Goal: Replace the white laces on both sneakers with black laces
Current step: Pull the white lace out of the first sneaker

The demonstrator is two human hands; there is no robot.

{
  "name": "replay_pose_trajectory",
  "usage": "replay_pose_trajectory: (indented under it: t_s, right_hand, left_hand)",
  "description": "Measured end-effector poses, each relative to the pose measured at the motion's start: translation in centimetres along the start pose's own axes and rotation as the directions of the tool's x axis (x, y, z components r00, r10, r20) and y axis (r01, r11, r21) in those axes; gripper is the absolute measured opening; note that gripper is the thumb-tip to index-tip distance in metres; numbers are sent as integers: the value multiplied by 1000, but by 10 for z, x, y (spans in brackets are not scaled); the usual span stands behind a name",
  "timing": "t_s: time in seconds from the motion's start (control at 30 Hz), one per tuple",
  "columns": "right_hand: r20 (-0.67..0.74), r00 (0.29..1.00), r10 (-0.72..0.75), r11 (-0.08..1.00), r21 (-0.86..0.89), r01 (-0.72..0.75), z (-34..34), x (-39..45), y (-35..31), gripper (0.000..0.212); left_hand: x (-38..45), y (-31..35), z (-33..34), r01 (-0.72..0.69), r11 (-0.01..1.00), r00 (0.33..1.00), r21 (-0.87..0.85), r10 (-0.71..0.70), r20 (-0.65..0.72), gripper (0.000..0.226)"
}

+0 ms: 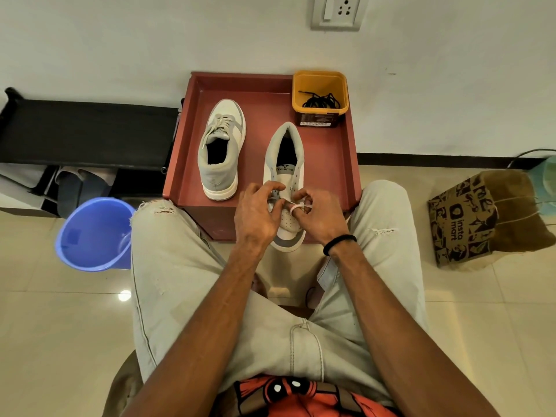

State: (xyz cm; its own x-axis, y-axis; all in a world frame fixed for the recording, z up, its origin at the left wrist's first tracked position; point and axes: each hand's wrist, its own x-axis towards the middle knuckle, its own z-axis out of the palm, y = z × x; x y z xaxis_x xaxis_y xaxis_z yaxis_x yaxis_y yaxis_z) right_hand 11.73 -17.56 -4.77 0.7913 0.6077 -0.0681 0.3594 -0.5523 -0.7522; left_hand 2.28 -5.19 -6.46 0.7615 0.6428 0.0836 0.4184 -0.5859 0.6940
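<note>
A red-brown raised-rim tray [331, 158] serves as the desk, its far edge against the wall and its near edge between the person's knees. Open tray floor lies between the two sneakers and along the right edge. The left sneaker [221, 149] stands near the left edge, toe toward the far side, white laces still threaded. The right sneaker [285, 164] sits toward the near edge, its toe overhanging that edge toward the person, upper eyelets bare. In the far right corner a yellow tub [320, 85] holds the black laces [320, 101], well apart from the hands. Over the right sneaker's lower eyelets, the left hand [255, 213] has curled fingers pinching the white lace [290, 202], and the right hand [320, 213] pinches the same lace, which loops round its forefinger. Off the tray, a blue bucket [93, 236] stands on the floor just beside the left knee, a brown paper bag [469, 218] beyond the right knee, and a black shelf [87, 130] by the left edge.
</note>
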Motion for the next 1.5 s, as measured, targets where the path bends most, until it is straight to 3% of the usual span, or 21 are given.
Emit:
replay_pose_trajectory:
  t_s: [0.2, 0.3, 0.4, 0.47, 0.53, 0.6, 0.67, 0.7, 0.77, 0.83, 0.87, 0.93, 1.07, 1.2, 1.3, 1.37, 1.43, 1.5]
  right_hand:
    - [-9, 1000, -19, 972, -236, 17, -6, 3, 5, 7]
    - [-148, 989, 14, 1000, -11, -16, -10, 3, 3, 7]
    - [-226, 957, 183, 935, 341, -98, -14, 8, 4, 10]
    - [-182, 931, 318, 768, 625, -140, -19, 9, 1, 11]
    - [-61, 935, 350, 469, 875, -119, -24, 8, -4, 11]
    - [33, 940, 340, 191, 976, -103, -29, 6, -9, 11]
    - [64, 930, 363, 78, 992, -99, -31, 7, -9, 10]
    - [51, 923, 381, 122, 987, -104, -31, 8, -8, 9]
    - [-70, 925, 374, 420, 902, -102, -27, 10, -4, 6]
    - [-208, 949, 237, 791, 609, -64, -21, 9, -1, 5]
    - [-223, 965, 137, 905, 425, -30, -17, 7, -2, 4]
    - [-165, 986, -7, 991, 129, 29, -11, 3, -3, 6]
    - [-20, 1000, -14, 982, -189, 10, -7, 6, 7, 26]
    - [-59, 998, -13, 978, -210, 0, -10, 8, 8, 14]
    - [-178, 982, 58, 998, -23, -63, -13, 6, 3, 7]
    - [-231, 965, 124, 978, 194, -79, -14, 7, 4, 7]
    - [-208, 951, 229, 872, 478, -105, -17, 7, 4, 8]
    - [-120, 953, 278, 681, 724, -108, -20, 6, 0, 9]
  left_hand:
    - [0, 1, -1, 2, 1000, 1000, 8, -2, -2, 31]
    - [0, 2, -1, 15, 1000, 1000, 9, -15, 4, 31]
    - [-1, 3, -2, 19, 1000, 1000, 5, -19, 7, 32]
    - [0, 3, -2, 21, 1000, 1000, -1, -21, 12, 32]
    - [0, 3, -2, 25, 1000, 1000, -2, -25, 15, 33]
    - [0, 3, -2, 30, 1000, 999, -1, -30, 18, 33]
    - [1, 3, -2, 30, 1000, 999, 0, -30, 21, 33]
    - [1, 3, -2, 28, 1000, 999, -1, -28, 22, 33]
    - [1, 2, -1, 26, 1000, 999, -3, -26, 20, 33]
    - [1, 0, 0, 17, 1000, 1000, -1, -17, 12, 32]
    - [1, 0, 0, 12, 1000, 1000, 2, -12, 7, 31]
    - [1, 0, 0, 5, 1000, 1000, 13, -5, 1, 31]
    - [1, -1, 1, 6, 1000, 1000, 16, -6, 3, 30]
    - [1, 0, 0, 6, 1000, 1000, 15, -6, 4, 30]
    - [1, 0, -1, 10, 1000, 1000, 14, -10, 5, 31]
    - [1, 1, -1, 15, 1000, 1000, 14, -15, 7, 31]
    - [1, 2, -1, 20, 1000, 1000, 18, -20, 11, 32]
    - [1, 2, -1, 23, 1000, 1000, 16, -23, 16, 32]
